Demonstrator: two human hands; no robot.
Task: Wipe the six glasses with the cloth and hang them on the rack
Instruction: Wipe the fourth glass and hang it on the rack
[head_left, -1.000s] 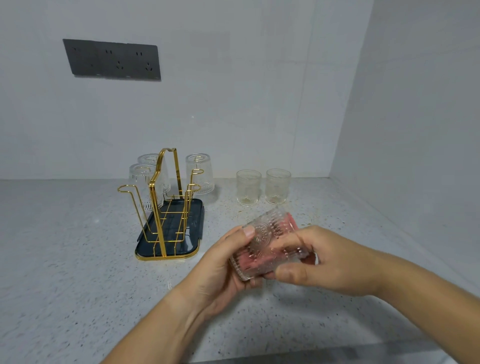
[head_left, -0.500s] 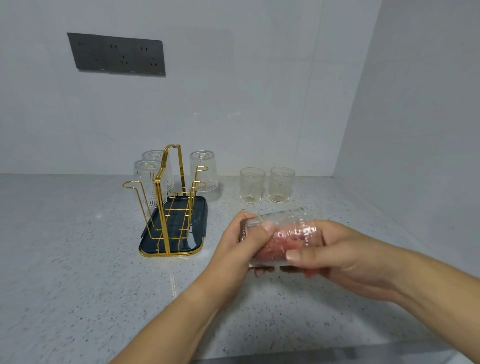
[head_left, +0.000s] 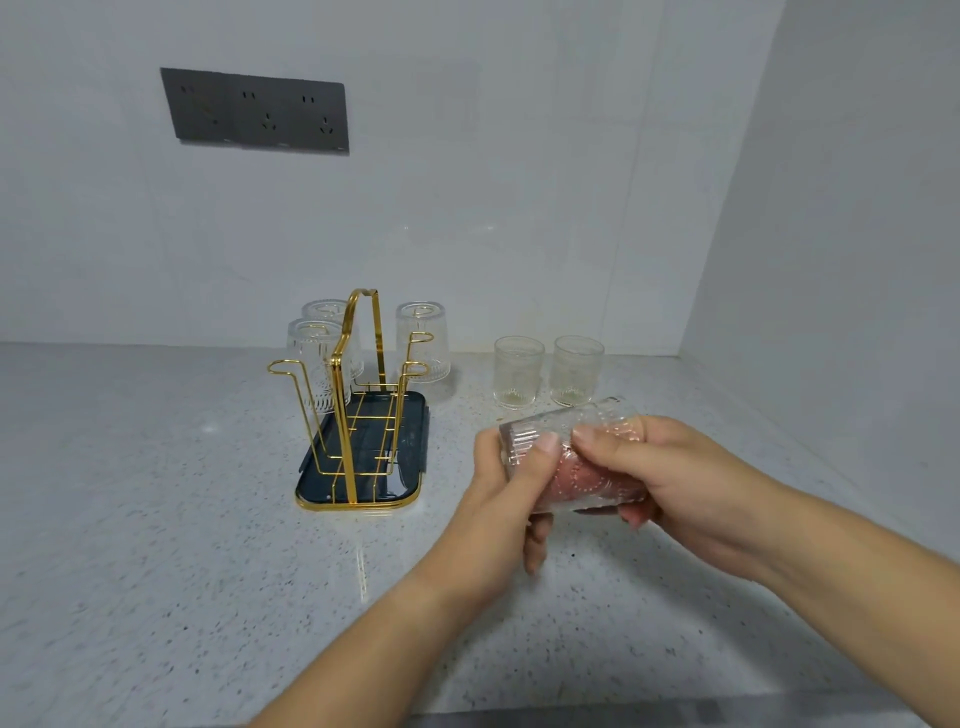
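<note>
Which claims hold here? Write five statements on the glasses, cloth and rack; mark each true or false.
1. Three glasses hang upside down on the rack. True.
2. Two glasses stand upright on the counter, right of the rack. True.
3. The left hand alone holds the held glass. False: the right hand grips it too.
4. The cloth lies flat on the counter. False: the pink cloth sits inside the held glass.
5. The rack is full. False: its near hooks are bare.

Gold rack (head_left: 341, 405) w/ navy tray (head_left: 410, 441)
</note>
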